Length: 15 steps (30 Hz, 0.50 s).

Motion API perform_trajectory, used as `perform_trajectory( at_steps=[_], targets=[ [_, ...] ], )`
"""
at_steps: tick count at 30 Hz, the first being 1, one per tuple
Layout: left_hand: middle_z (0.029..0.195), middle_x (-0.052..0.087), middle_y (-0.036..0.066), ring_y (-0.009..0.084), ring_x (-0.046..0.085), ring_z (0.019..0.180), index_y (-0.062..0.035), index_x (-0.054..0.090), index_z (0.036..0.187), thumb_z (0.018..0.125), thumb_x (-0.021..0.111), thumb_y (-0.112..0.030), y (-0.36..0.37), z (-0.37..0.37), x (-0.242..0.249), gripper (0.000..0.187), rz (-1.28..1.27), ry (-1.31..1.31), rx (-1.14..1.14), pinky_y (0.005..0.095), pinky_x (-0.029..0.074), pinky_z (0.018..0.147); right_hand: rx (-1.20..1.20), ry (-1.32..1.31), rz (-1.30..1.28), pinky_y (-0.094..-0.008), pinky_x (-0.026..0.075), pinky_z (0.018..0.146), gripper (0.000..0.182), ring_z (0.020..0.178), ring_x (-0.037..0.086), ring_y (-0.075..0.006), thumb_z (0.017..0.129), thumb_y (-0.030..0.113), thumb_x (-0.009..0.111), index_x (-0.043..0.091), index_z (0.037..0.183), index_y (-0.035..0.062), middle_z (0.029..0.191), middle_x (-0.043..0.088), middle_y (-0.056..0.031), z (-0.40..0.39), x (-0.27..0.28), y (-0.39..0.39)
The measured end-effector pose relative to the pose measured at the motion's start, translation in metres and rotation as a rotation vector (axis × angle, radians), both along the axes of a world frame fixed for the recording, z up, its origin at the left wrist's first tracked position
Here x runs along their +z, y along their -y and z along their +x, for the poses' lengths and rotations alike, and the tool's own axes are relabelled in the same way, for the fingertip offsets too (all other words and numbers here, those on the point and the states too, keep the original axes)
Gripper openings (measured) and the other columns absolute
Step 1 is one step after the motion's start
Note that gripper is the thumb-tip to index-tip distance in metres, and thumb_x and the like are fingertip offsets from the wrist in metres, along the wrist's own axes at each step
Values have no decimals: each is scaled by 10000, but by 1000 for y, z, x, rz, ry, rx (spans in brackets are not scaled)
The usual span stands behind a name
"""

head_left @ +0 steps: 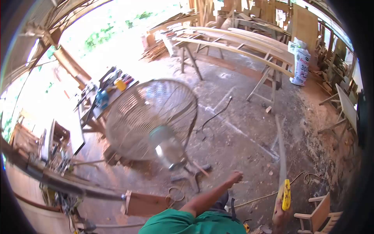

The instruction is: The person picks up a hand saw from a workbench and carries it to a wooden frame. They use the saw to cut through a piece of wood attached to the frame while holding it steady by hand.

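Note:
My right hand [281, 212] is closed around the yellow handle [286, 195] of a handsaw. The saw's long grey blade [283, 160] points up and away over the concrete floor. My left hand [235, 178] is out in front of my body at the end of a bent arm. Its fingers look curled in, and no object shows in them, though the hand is small and slightly blurred. Ahead and to the left of it stands a large caged fan [152, 117] with a silver and green motor housing [169, 150].
A wooden frame [233, 45] lies across sawhorses [265, 84] at the back. A bench with tools [103, 97] is left, beyond the fan. A white sack [300, 66] stands at right. Cords [253, 201] cross the floor, and a small wooden chair [319, 212] is lower right.

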<state>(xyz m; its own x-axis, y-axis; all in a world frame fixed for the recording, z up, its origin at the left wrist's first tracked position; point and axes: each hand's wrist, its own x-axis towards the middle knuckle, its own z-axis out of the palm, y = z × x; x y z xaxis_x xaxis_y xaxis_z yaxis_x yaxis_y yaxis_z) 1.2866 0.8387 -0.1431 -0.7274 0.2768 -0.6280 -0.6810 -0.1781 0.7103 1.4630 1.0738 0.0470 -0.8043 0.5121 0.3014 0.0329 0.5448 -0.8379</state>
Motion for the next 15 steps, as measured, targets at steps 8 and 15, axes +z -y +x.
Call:
perform_trajectory(
  at_steps=[8, 15],
  targets=[
    [794, 669, 133, 202, 624, 606, 8, 643, 874, 758, 574, -84, 22, -228, -118, 164, -894, -520, -692, 356, 487, 548, 154, 116, -488, -253, 357, 407, 206, 416, 472, -103, 792, 148, 677, 541, 679, 42, 506, 510, -20, -278, 30, 17],
    [641, 629, 66, 172, 581, 527, -10, 674, 789, 817, 584, -327, 96, -435, -120, 330, -790, -79, -319, 334, 469, 489, 225, 84, -574, -230, 315, 394, 154, 415, 435, -68, 796, 112, 660, 544, 716, 51, 504, 462, 26, -498, 56, 42]
  ],
)
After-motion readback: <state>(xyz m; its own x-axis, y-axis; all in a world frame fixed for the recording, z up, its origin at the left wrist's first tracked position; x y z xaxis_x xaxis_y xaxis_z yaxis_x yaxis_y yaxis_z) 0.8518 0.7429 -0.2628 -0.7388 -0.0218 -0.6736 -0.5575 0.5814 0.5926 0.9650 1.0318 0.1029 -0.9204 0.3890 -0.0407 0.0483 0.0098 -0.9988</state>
